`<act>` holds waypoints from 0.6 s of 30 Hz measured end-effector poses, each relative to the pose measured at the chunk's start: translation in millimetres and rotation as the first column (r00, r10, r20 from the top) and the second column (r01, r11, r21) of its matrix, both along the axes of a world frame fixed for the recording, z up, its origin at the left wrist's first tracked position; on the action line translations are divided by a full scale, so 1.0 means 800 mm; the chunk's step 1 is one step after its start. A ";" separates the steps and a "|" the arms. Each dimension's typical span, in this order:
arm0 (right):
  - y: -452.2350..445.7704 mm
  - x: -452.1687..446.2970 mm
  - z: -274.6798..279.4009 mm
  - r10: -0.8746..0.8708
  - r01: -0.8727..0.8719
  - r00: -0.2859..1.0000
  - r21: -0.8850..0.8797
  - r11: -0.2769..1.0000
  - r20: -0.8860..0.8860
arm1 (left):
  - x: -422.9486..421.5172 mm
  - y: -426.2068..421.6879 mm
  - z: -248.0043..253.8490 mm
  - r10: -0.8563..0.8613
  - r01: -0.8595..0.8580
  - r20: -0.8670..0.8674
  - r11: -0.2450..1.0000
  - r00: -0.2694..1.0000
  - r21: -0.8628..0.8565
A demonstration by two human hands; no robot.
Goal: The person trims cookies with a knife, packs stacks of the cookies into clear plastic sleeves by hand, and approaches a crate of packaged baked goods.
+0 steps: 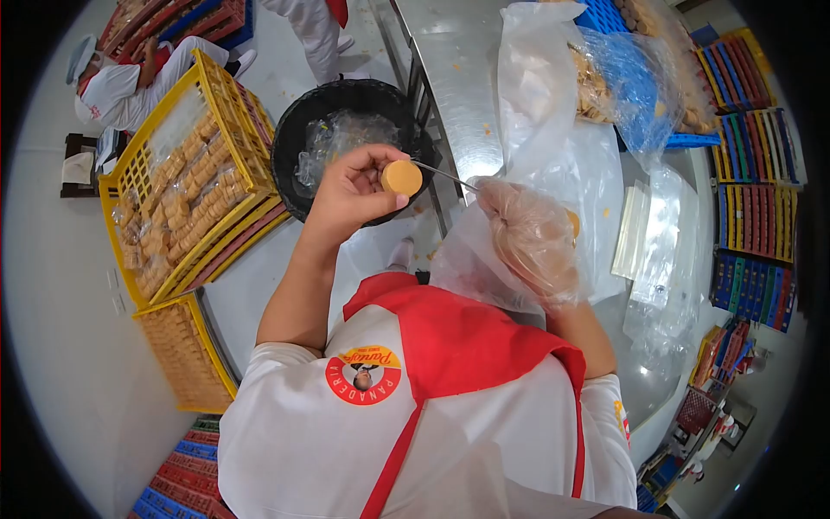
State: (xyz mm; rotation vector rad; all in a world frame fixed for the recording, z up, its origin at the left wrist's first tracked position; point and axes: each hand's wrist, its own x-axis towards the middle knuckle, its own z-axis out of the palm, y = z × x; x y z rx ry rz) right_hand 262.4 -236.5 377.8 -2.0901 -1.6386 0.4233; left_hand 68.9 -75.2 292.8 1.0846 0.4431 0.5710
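My left hand [359,190] pinches a round, tan biscuit [402,177] between thumb and fingers, above the edge of a black-lined bin [290,151]. Clear plastic covers my right hand [529,229], whose fingers are closed. A thin metal tool [445,176] runs from that hand to beside the biscuit. Part of another tan round piece [573,223] shows by the right hand, partly hidden by plastic. A clear plastic bag [467,268] hangs around the right hand and wrist.
A metal table [450,52] bears plastic sheets [540,86] and flat bags [653,233]. Yellow crates [212,130] of packed biscuits stand left. A blue crate [692,139] is at the upper right. One person [121,91] sits upper left; another [307,35] stands beyond the bin.
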 end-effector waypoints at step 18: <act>0.008 -0.016 0.002 0.124 -0.144 0.986 0.196 0.970 0.112 | -0.003 0.003 -0.001 -0.015 0.016 0.025 0.999 1.000 -0.033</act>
